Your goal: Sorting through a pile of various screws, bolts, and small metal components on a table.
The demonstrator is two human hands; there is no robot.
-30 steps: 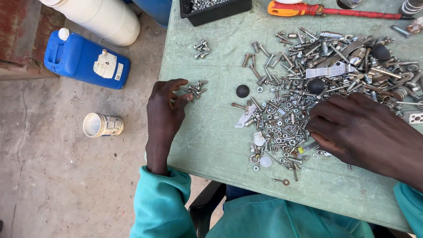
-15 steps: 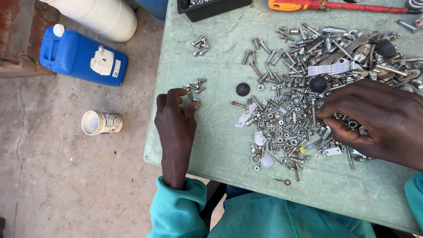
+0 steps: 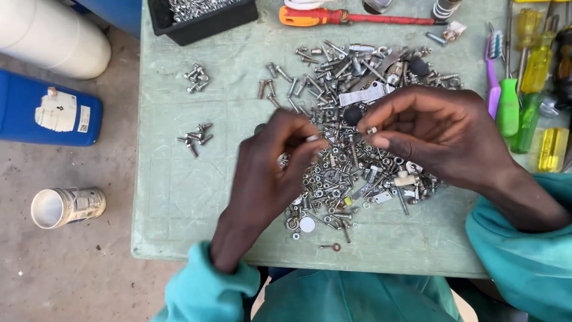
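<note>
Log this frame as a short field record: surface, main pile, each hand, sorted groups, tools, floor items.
surface: pale green worn table
main pile: loose silver screws, nuts and washers heaped mid-table
left hand: over the pile's left edge, motion-blurred, fingertips pinched; contents unclear
right hand: above the pile, pinching a small silver part
sorted groups: two small clusters of bolts at left
tools: orange-handled screwdriver; black plastic tray of fasteners
floor items: blue plastic jerrycan; tin can on its side
</note>
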